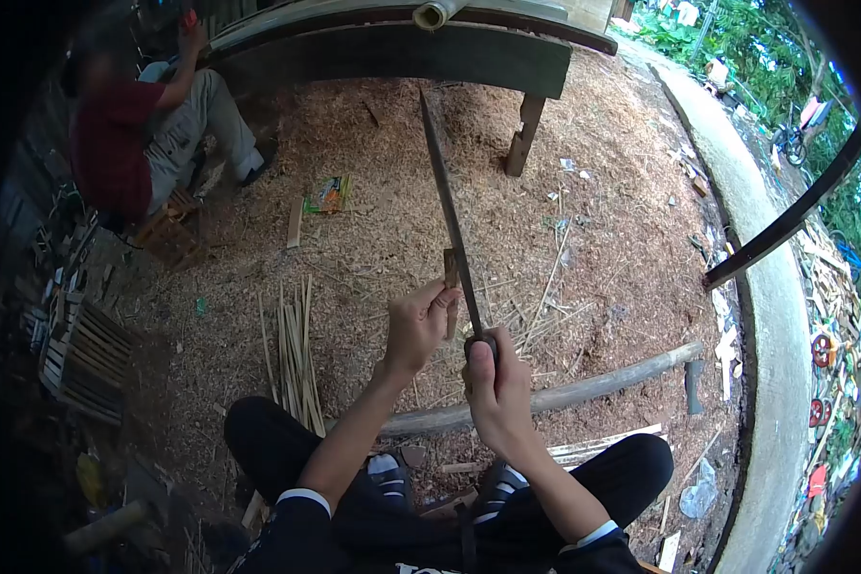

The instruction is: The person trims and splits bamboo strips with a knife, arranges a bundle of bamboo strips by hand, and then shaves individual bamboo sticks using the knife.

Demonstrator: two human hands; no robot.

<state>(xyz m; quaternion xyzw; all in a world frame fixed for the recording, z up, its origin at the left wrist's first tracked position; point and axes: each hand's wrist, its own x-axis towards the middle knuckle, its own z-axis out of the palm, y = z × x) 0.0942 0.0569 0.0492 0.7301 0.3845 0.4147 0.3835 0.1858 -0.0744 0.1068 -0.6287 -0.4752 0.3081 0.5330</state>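
In the head view my right hand (499, 390) is wrapped round the handle of a long machete (442, 187), thumb along its top. The dark blade points away from me and slightly left. My left hand (415, 327) pinches a short, flat strip of bamboo (452, 321), held roughly upright. The blade crosses the strip near its upper end and appears to touch it. Below both hands, a wooden pole (593, 387) lies across the ground. A bundle of thin bamboo strips (297, 349) lies to the left of my left hand.
A person in a dark red shirt (115, 143) sits at the upper left beside a wooden bench (392, 55). Shavings cover the ground (383, 215). A hatchet-like metal head (694, 387) sits near the pole's right end. A concrete edge (751, 277) runs along the right.
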